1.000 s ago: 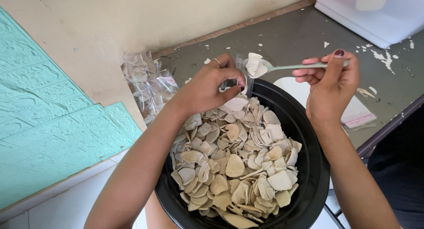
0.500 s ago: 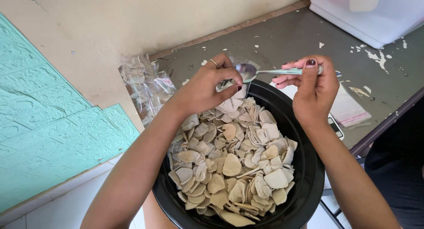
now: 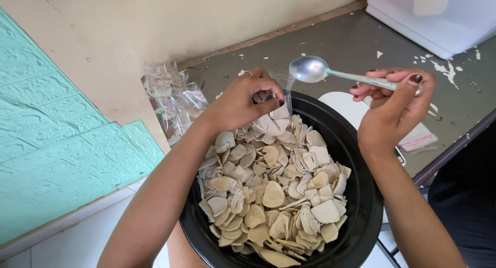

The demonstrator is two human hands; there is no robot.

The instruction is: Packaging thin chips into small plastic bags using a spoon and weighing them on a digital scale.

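A black round basin [image 3: 361,206] holds a heap of pale beige, thin chips [image 3: 274,193]. My left hand [image 3: 243,100] is over the basin's far rim, pinching open a small clear plastic bag [image 3: 281,100] partly filled with chips. My right hand [image 3: 395,105] holds a metal spoon [image 3: 315,69] by its handle. The spoon's bowl is empty and hovers just right of the bag's mouth.
A pile of filled clear bags [image 3: 173,100] lies against the beige wall at the left. A white container [image 3: 439,15] stands at the back right of the grey, chipped table [image 3: 361,41]. A white plate [image 3: 346,105] and flat plastic bags [image 3: 421,139] lie behind my right hand.
The spoon carried chips a second ago and is empty now. My right hand has lifted it slightly away from the bag. My left hand keeps its hold on the bag.
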